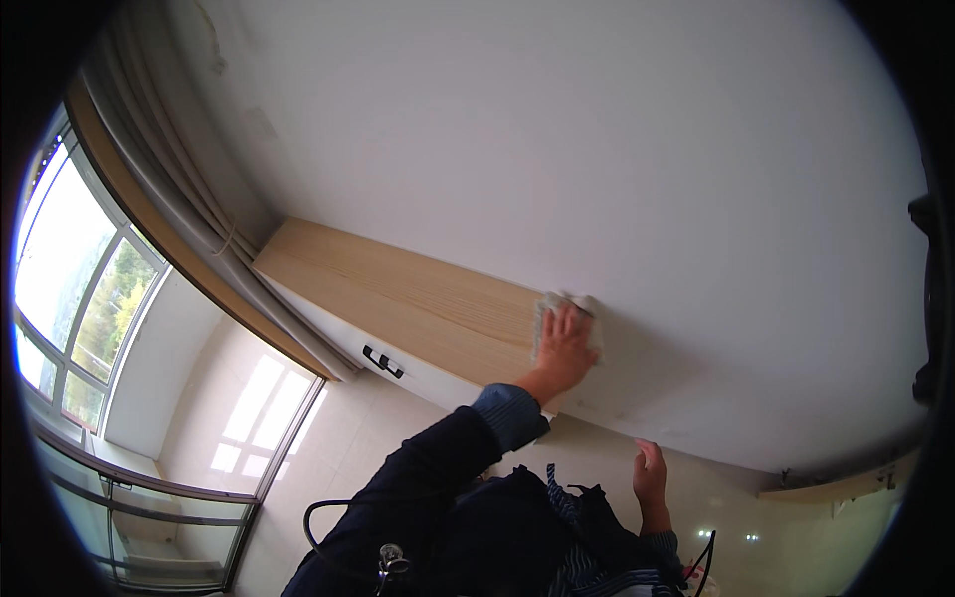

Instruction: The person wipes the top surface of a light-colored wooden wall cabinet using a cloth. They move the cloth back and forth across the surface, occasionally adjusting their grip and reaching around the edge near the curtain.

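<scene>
My left hand [568,356] presses on a light grey cloth [543,328], fingers spread over it. The cloth lies at the near right end of the wood-grain top [418,295] of a long, low cabinet, partly against the white wall [597,164]. Motion blurs the hand and cloth a little. My right hand [651,477] is raised beside my body near the foot of the wall, holding nothing, with its fingers loosely bent.
The cabinet's white front [440,389] carries two black handles [383,361]. Grey curtains [216,231] hang at its far end, beside a wood-trimmed opening with a sliding glass door [171,515]. A wooden shelf or board [835,489] is at the right. Glossy tiles [336,433] cover the floor.
</scene>
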Motion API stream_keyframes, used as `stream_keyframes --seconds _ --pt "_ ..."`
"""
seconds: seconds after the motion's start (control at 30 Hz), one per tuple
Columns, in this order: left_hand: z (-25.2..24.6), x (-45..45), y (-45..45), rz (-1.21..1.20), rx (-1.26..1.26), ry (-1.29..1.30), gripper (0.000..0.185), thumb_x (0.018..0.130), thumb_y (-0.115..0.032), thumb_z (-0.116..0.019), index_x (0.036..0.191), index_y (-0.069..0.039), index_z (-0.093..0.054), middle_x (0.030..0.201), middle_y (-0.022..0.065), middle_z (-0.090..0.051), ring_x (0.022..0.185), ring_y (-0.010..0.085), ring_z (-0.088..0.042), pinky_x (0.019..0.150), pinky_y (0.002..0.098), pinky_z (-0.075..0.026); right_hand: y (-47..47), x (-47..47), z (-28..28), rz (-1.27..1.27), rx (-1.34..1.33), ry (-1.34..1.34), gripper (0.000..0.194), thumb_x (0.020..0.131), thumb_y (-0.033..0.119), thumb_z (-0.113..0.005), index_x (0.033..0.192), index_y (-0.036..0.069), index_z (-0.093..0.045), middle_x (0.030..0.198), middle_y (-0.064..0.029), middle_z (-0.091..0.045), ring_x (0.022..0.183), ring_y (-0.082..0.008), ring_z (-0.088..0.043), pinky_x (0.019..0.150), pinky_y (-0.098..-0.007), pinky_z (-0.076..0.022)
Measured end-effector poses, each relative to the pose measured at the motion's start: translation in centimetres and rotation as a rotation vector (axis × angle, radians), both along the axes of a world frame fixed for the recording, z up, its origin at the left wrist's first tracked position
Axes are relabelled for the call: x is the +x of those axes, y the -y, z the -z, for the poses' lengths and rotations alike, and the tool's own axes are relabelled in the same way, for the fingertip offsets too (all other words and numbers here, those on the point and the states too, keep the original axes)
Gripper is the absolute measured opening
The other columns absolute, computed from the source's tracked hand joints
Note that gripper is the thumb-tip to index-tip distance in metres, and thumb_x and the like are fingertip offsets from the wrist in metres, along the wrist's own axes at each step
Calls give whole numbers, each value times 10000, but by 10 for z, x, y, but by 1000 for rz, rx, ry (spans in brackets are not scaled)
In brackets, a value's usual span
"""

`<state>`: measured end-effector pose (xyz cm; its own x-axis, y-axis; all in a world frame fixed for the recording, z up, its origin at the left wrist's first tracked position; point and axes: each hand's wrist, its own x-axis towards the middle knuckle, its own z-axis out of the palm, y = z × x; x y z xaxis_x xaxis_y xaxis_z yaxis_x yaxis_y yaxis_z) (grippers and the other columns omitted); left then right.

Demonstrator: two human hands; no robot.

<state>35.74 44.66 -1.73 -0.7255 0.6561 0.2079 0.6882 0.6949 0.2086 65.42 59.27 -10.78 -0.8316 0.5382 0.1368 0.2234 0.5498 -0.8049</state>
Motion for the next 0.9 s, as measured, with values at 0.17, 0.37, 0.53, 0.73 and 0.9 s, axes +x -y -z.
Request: stream_keyframes --seconds 0.17,0.37,0.53,0.73,0.9 --pt "5 -25 41 135 224 -8 696 905 -443 -670 1491 -114 -491 1577 199 -361 1505 376 -275 1214 613 -191 -17 -7 -13 -36 47 13 288 965 73 -522 1218 0 -638 1211 -212 -671 1152 -365 -647 997 -422 -504" --pt "-4 -81 98 -301 75 67 704 966 -494 -569 1546 -121 -431 1627 194 -280 1545 400 -148 1239 593 -79 -15 19 15 27 -42 102 259 953 68 -530 1174 -7 -643 1145 -215 -708 1093 -370 -688 950 -429 -534" --pt "-7 -13 9 -99 29 76 695 949 -455 -605 1543 -142 -427 1621 216 -274 1543 404 -156 1239 605 -74 -4 21 29 -59 -146 79 251 969 70 -508 1165 -26 -633 1104 -220 -726 1061 -325 -718 939 -393 -551" --pt "-10 15 -16 12 -49 -53 598 904 -260 -660 1458 -93 -508 1584 249 -284 1515 422 -200 1223 618 -143 -11 15 21 -70 -25 46 221 954 91 -548 1136 23 -653 1078 -204 -729 1031 -353 -719 889 -418 -562" --pt "-1 22 -7 -15 -94 -311 547 867 -196 -659 1389 -60 -567 1542 227 -334 1488 404 -273 1196 615 -230 -3 17 22 -87 -44 141 217 962 112 -557 1137 30 -657 1064 -188 -739 1006 -341 -727 875 -421 -565"
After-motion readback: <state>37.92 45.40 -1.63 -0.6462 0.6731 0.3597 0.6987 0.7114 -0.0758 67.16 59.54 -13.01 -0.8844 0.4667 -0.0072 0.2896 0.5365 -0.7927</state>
